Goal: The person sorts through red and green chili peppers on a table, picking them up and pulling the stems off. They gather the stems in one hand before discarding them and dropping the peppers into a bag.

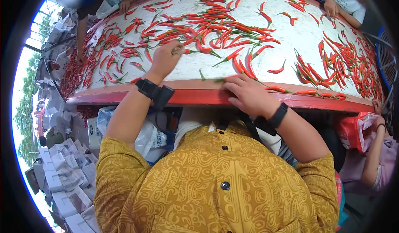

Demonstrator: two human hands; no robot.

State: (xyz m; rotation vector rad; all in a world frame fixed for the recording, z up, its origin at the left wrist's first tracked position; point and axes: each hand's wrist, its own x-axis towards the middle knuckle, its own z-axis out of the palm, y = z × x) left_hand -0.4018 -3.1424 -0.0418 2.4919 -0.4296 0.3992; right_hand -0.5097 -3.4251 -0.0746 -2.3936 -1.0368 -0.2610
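My left hand (167, 59) is raised over the table with its fingers curled in. Small green bits, which look like chili stems (177, 50), show at its fingertips. Just beyond it lies a red chili pepper (190, 51). My right hand (250, 95) is at the table's near edge, fingers bent and closed. A chili pepper's green stem end (219, 80) pokes out at its fingertips, the rest mostly hidden. Several red chili peppers (250, 63) lie right beyond that hand. One loose green stem (202, 75) rests on the white surface between my hands.
Red chilies (216, 23) are spread across the white table (286, 33), with a denser heap (338, 60) at right. A red rim (195, 96) borders its near side. Other people's hands (330, 8) work around it. A red bag (353, 129) hangs at right, a fan (386, 58) beyond.
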